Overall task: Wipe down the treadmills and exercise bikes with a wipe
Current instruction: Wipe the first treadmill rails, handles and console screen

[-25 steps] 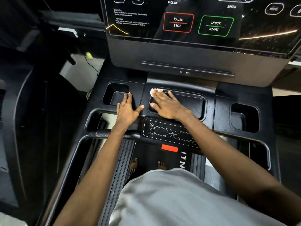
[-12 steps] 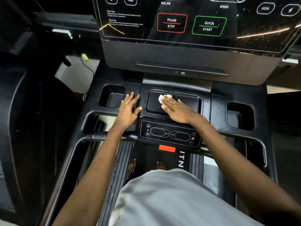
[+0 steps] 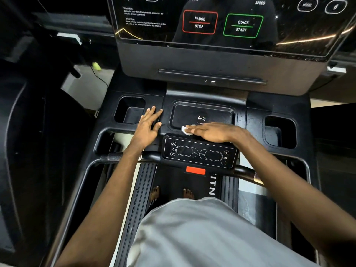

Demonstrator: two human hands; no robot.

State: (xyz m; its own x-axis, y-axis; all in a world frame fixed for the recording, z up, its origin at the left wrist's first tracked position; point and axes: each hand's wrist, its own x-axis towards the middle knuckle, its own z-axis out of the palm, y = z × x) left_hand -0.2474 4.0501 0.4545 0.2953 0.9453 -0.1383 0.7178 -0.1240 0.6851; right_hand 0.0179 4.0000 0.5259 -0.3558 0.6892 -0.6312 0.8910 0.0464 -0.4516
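I stand on a black treadmill whose console (image 3: pixel 204 87) fills the view. A small white wipe (image 3: pixel 186 130) lies at the near edge of the centre charging tray (image 3: pixel 202 114). My right hand (image 3: pixel 213 132) lies flat on the wipe with straight fingers pointing left, pressing it against the tray's front rim. Most of the wipe is hidden under the fingers. My left hand (image 3: pixel 149 126) rests flat with spread fingers on the console beside the left cup holder (image 3: pixel 131 110).
A button panel (image 3: pixel 199 154) with a red safety tab (image 3: pixel 195 170) sits just below my right hand. A right cup holder (image 3: pixel 279 130), the handlebar (image 3: pixel 123 157) and the large touchscreen (image 3: pixel 221 22) surround the tray. Another dark machine (image 3: pixel 28 141) stands at left.
My right hand has slid the wipe from the tray's far left corner down to its near edge, turning sideways. The left hand stayed on the console.
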